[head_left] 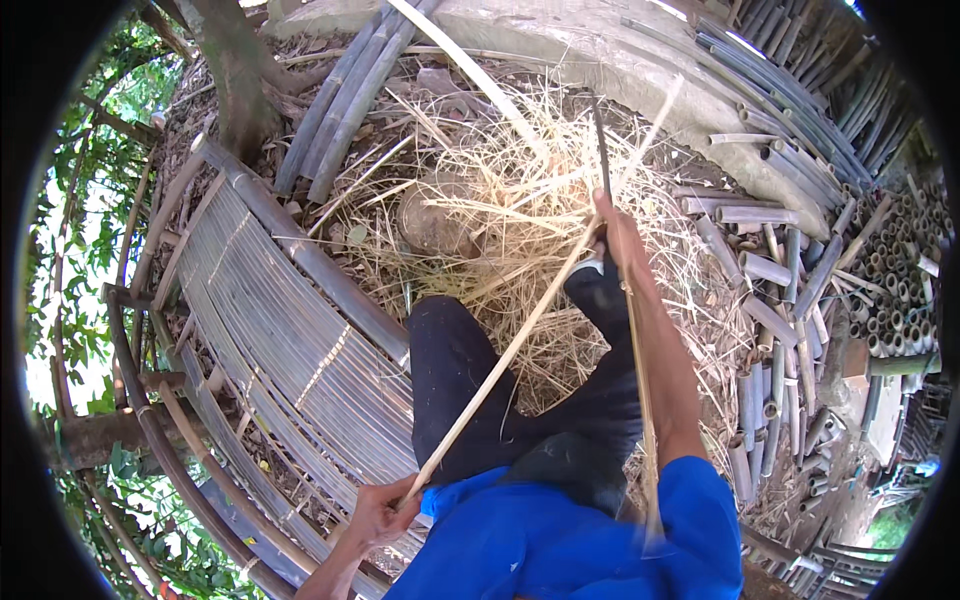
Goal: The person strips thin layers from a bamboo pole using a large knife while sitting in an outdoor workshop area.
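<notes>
A long pale bamboo strip [511, 355] runs slantwise from near my hip up past my right knee. My left hand [385, 512], low at the left beside my blue shirt, is closed around its near end. My right hand [622, 238] is closed on a knife whose narrow dark blade [601, 140] points away from me. What looks like its long thin handle lies along my right forearm. The strip passes right at the blade's base by my right fingers, its far end reaching over the shavings. Whether my right fingers also grip the strip is hidden.
Pale shavings [540, 190] pile up ahead of my legs, around a round wooden block [437, 222]. A slatted bamboo bench [290, 330] stands at the left, with bamboo poles [345, 100] beyond. Cut bamboo pieces [770, 270] lie at the right. A tree trunk [235, 80] rises far left.
</notes>
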The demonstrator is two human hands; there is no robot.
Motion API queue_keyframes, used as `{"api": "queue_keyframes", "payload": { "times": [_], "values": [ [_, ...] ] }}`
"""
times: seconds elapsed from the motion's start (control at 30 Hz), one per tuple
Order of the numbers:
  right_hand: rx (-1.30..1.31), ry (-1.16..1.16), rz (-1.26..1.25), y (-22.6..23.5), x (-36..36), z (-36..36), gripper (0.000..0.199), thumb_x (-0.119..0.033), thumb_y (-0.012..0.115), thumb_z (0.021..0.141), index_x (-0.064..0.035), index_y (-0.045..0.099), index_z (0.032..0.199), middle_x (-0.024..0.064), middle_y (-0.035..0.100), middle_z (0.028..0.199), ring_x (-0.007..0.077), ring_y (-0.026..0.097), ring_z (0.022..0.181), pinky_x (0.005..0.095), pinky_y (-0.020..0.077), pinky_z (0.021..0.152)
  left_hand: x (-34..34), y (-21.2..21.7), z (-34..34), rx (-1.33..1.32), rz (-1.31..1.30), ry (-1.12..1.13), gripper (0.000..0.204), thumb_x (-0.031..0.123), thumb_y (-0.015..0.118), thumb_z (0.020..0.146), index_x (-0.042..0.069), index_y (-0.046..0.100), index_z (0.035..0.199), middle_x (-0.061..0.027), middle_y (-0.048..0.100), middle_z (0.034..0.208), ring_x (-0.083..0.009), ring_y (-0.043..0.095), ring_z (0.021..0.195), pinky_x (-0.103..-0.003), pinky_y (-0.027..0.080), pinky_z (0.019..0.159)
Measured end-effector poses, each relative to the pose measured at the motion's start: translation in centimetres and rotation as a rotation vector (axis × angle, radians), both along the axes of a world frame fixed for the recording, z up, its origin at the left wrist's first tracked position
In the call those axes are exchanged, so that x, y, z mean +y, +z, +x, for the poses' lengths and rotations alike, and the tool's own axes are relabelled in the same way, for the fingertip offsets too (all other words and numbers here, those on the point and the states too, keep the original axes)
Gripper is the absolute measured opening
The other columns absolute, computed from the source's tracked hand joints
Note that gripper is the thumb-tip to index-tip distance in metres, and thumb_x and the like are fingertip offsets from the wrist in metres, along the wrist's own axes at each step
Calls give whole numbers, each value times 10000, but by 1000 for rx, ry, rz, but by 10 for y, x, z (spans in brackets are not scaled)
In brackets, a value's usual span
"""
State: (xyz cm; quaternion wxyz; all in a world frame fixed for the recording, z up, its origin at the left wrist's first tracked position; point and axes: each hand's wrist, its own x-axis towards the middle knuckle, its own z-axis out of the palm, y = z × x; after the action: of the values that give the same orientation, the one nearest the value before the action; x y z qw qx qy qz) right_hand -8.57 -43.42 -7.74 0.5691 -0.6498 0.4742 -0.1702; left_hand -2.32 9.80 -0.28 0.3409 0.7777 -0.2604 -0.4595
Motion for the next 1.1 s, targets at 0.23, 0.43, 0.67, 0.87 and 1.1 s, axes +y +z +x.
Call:
{"api": "queue_keyframes", "payload": {
  "times": [0.23,0.43,0.67,0.87,1.1],
  "values": [
    [10,102,30,-13,101,19,441,-363,627,993,41,648,818,73,618,637,134,553,504,315,439,462,-59,-18,12,-97,-87,-83,480,128,711,896,7,586,1343,-89,666,798,-135,630,698,-293,504,643],
    [-29,364,-84,10,152,24,541,-548,649,933,-30,702,1079,125,687,776,228,658,708,404,508,674,-178,-60,50,-53,-331,167,465,149,610,995,0,530,1428,-25,608,755,-107,568,689,-293,479,632],
    [212,418,-513,22,134,-11,552,-595,592,941,-47,655,935,174,664,723,375,678,707,470,517,663,-176,-25,54,85,-236,280,391,242,555,1054,13,595,1368,59,474,613,-32,420,514,-234,316,461],
    [123,782,-800,28,171,-5,636,-681,606,882,-61,668,754,166,616,561,364,657,545,484,525,547,-162,-17,54,-84,-147,150,298,203,590,1028,-9,678,1219,48,463,606,-46,403,555,-275,315,491],
    [169,547,-806,31,145,14,666,-697,599,884,-46,728,835,179,643,599,373,683,606,468,536,587,-162,-15,53,-183,-261,218,272,180,603,1014,-14,691,1182,40,461,617,-54,411,581,-278,338,521]
  ]
}}
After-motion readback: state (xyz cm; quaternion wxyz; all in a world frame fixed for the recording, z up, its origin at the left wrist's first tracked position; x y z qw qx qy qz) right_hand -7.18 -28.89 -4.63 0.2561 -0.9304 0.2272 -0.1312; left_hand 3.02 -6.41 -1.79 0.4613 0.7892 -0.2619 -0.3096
